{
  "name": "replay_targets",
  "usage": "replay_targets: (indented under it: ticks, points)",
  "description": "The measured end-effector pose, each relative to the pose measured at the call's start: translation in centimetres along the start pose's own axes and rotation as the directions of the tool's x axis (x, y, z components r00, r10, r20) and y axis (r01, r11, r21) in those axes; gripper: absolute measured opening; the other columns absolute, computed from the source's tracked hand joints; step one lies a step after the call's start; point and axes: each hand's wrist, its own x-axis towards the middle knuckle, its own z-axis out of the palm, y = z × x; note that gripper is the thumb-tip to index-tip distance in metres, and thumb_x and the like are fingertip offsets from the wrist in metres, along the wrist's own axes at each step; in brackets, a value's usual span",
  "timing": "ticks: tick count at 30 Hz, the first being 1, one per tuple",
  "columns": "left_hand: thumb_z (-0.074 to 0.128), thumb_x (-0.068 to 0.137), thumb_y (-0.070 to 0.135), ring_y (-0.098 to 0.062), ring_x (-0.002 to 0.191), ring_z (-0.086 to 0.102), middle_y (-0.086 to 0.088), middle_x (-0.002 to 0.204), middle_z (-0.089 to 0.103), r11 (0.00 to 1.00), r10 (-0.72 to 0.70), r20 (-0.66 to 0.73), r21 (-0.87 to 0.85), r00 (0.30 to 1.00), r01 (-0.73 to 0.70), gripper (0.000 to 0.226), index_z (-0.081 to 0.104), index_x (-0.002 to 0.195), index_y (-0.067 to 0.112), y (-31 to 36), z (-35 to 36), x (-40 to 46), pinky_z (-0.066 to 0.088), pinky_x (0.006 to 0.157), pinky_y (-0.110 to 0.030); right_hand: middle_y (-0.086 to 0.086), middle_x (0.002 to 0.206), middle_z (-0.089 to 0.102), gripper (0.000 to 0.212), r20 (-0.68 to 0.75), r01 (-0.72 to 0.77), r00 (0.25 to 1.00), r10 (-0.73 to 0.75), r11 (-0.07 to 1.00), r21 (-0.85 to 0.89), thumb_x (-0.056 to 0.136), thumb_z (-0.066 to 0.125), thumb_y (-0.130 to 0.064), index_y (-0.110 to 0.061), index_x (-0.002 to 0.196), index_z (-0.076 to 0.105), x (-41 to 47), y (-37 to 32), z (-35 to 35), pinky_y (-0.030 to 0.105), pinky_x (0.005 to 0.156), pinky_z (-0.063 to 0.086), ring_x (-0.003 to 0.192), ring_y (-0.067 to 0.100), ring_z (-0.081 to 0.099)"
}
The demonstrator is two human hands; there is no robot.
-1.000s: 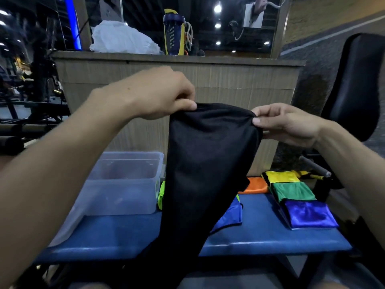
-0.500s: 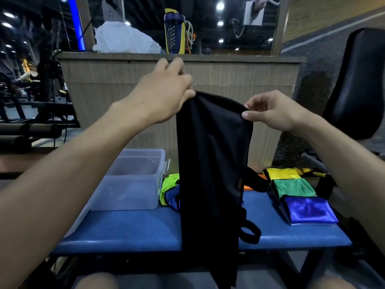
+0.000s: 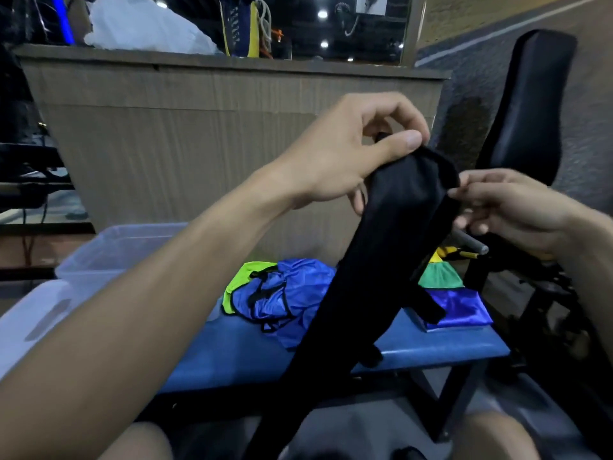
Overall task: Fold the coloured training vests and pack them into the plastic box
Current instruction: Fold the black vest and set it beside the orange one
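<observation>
A dim gym, a wood-panelled counter (image 3: 232,134) behind a blue padded bench (image 3: 232,356). Above the bench the left hand (image 3: 345,154) pinches the top edge of a black vest (image 3: 391,247) between thumb and forefinger; the right hand (image 3: 504,204) has its fingertips on the far edge, grip unclear. The vest hangs narrow, matte and limp. Folded shiny squares, green (image 3: 439,277) and blue (image 3: 461,310), lie at the bench's right; a crumpled blue and lime heap (image 3: 282,293) waits. The clear box (image 3: 109,250) looks unfilled, so I'd say packing hasn't begun.
</observation>
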Motion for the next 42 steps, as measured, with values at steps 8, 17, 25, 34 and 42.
replay_targets:
  ticks: [8, 17, 25, 34, 42]
  points:
    - [0.052, 0.105, 0.013, -0.018, 0.064, 0.07, -0.002, 0.095, 0.065, 0.992, 0.008, -0.307, -0.121, 0.952, -0.047, 0.013, 0.061, 0.112, 0.007, -3.5, -2.8, 0.6, 0.052, 0.041, -0.028, 0.007, 0.08, 0.059, 0.022, -0.131, 0.238, 0.95, -0.285, 0.927, -0.29, 0.1, 0.059, -0.008, -0.02, 0.082, 0.054, 7.2, -7.5, 1.8, 0.029, 0.056, 0.062, 0.069, 0.024, 0.076]
    - [0.052, 0.101, 0.013, -0.027, 0.063, 0.071, -0.006, 0.074, 0.071, 0.643, -0.509, -0.449, 0.368, 0.734, 0.671, 0.017, 0.066, 0.094, 0.018, -21.1, -4.4, -8.5, 0.055, 0.05, -0.037, 0.011, 0.074, 0.073, 0.023, 0.052, 0.142, 0.989, -0.138, 0.793, -0.593, 0.091, 0.068, -0.007, -0.021, 0.076, 0.058, 27.1, 9.6, 18.5, 0.036, 0.066, 0.061, 0.061, 0.016, 0.071]
    - [0.049, 0.099, 0.02, -0.035, 0.096, 0.065, -0.008, 0.099, 0.069, 0.355, -0.688, -0.325, 0.629, 0.648, 0.692, 0.016, 0.065, 0.098, 0.019, -29.2, 0.4, -14.6, 0.052, 0.076, -0.045, 0.004, 0.09, 0.074, 0.002, 0.197, 0.115, 0.98, 0.003, 0.803, -0.585, 0.09, 0.073, -0.018, -0.019, 0.091, 0.073, 30.7, 22.0, 27.3, 0.025, 0.085, 0.052, 0.084, 0.017, 0.068]
    - [0.042, 0.105, 0.044, -0.033, 0.13, 0.043, -0.004, 0.144, 0.043, 0.302, -0.842, -0.093, 0.735, 0.532, 0.607, 0.041, 0.048, 0.137, 0.02, -35.4, 5.2, -15.1, 0.044, 0.099, -0.048, -0.006, 0.105, 0.073, 0.017, 0.27, 0.229, 0.959, -0.084, 0.791, -0.568, 0.092, 0.069, -0.016, -0.019, 0.107, 0.074, 26.7, 23.5, 23.0, 0.011, 0.092, 0.045, 0.097, 0.01, 0.067]
    - [0.047, 0.103, 0.036, -0.028, 0.128, 0.044, 0.001, 0.146, 0.041, 0.41, -0.698, -0.102, 0.754, 0.709, 0.512, 0.043, 0.046, 0.143, 0.022, -34.7, 7.9, -12.8, 0.047, 0.099, -0.046, -0.005, 0.11, 0.063, 0.021, 0.28, 0.325, 0.946, -0.165, 0.486, -0.811, 0.086, 0.07, -0.024, -0.022, 0.107, 0.068, 17.4, 27.9, 10.2, 0.034, 0.091, 0.05, 0.103, 0.021, 0.06]
